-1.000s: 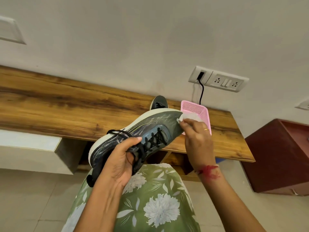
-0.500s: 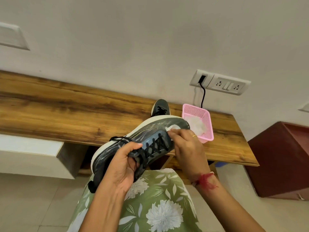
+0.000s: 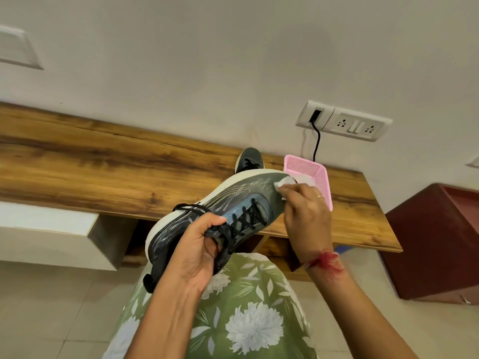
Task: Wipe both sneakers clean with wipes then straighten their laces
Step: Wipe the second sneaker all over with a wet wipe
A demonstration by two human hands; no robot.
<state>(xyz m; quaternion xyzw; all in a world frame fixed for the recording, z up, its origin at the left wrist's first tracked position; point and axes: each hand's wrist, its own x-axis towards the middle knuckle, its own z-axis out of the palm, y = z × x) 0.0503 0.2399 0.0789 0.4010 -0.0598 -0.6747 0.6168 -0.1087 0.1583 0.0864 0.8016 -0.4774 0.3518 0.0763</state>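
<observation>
A dark grey sneaker (image 3: 241, 198) with a white sole and black laces is held up over my lap, toe pointing up and right. My left hand (image 3: 197, 250) grips it at the collar, thumb by the laces. My right hand (image 3: 307, 216) presses a white wipe (image 3: 283, 183) against the toe. The second sneaker (image 3: 249, 159) stands on the wooden shelf (image 3: 103, 172) behind, mostly hidden by the held one.
A pink mesh basket (image 3: 320, 177) with something white inside sits on the shelf at the right, under a wall socket panel (image 3: 344, 123) with a black cable. A dark red cabinet (image 3: 438, 242) stands at the far right. My green floral lap (image 3: 246, 314) is below.
My right hand slid the wipe from the toe down toward the laces, then back up to the toe. My left hand keeps its hold on the sneaker.
</observation>
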